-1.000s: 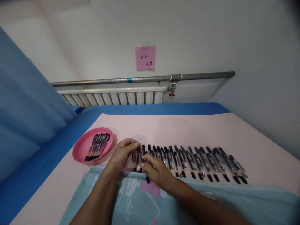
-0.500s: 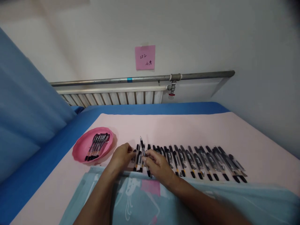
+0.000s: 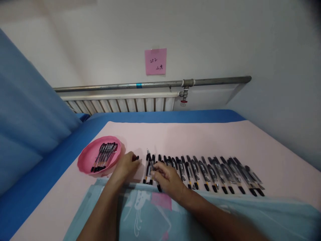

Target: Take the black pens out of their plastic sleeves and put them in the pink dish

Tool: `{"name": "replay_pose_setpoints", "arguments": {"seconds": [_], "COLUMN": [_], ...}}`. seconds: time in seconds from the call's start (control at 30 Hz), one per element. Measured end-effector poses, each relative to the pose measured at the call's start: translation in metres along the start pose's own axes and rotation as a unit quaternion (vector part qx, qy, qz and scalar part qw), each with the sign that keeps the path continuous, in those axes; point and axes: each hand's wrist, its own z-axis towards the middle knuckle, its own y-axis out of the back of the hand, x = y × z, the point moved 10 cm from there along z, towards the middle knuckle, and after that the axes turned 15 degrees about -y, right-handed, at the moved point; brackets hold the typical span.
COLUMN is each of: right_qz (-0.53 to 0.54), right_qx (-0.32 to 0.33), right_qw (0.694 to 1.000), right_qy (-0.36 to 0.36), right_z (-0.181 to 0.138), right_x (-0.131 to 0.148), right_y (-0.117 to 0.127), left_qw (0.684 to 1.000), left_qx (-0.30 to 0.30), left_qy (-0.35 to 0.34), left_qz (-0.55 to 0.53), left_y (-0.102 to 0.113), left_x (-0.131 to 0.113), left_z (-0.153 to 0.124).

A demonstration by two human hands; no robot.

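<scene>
My right hand [image 3: 165, 174] is closed on a pen [image 3: 150, 158] with a black grip, its metal tip bare and pointing away from me, over the left end of a long row of pens [image 3: 192, 169]. Between the fingertips of my left hand [image 3: 127, 164] is a small black pen cap [image 3: 136, 157], partly hidden by the fingers. This hand sits between the row and a pink dish [image 3: 84, 157]. Inside the dish lie several assembled-looking pens [image 3: 105, 155], side by side.
A pink sheet [image 3: 175, 134] covers the blue table [image 3: 163, 116]. Light blue patterned cloth [image 3: 140, 214] lies along the near edge. Blue curtain fabric [image 3: 30, 117] hangs at left. Behind stand a radiator [image 3: 125, 103] and a metal pipe [image 3: 160, 84] with a red valve [image 3: 184, 101].
My left hand has moved a little left, away from the row, with the black pen cap now showing in its fingers. The pen in my right hand has shifted slightly left and tilted more.
</scene>
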Motion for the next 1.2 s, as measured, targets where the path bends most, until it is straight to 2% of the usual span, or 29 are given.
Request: {"name": "replay_pose_setpoints", "arguments": {"seconds": [0.13, 0.23, 0.33, 0.53, 0.73, 0.9, 1.2], "right_qz": [-0.031, -0.05, -0.072, -0.09, -0.082, -0.073, -0.082], "right_qx": [0.013, 0.019, 0.024, 0.029, 0.026, 0.019, 0.017], "right_qw": [0.999, 0.998, 0.997, 0.995, 0.996, 0.997, 0.996], "right_qy": [0.014, 0.02, 0.024, 0.024, 0.016, 0.015, 0.013], "right_z": [-0.002, -0.004, -0.005, -0.004, -0.003, -0.002, -0.007], "right_x": [0.004, 0.006, 0.007, 0.008, 0.003, 0.002, 0.004], "right_y": [-0.006, -0.008, -0.01, -0.012, -0.012, -0.01, -0.01], "left_qw": [0.984, 0.94, 0.907, 0.907, 0.938, 0.949, 0.95], "left_qx": [-0.03, -0.058, -0.068, -0.057, 0.034, 0.108, 0.157], "left_qy": [0.006, 0.045, 0.079, 0.072, 0.035, 0.019, -0.019], "left_qz": [-0.173, -0.333, -0.409, -0.411, -0.343, -0.295, -0.271], "left_y": [0.002, -0.002, -0.007, -0.011, -0.025, -0.037, -0.041], "left_x": [-0.007, -0.006, -0.003, -0.008, -0.022, -0.024, -0.027], "left_z": [0.004, 0.002, 0.0, -0.002, -0.006, -0.009, -0.01]}}
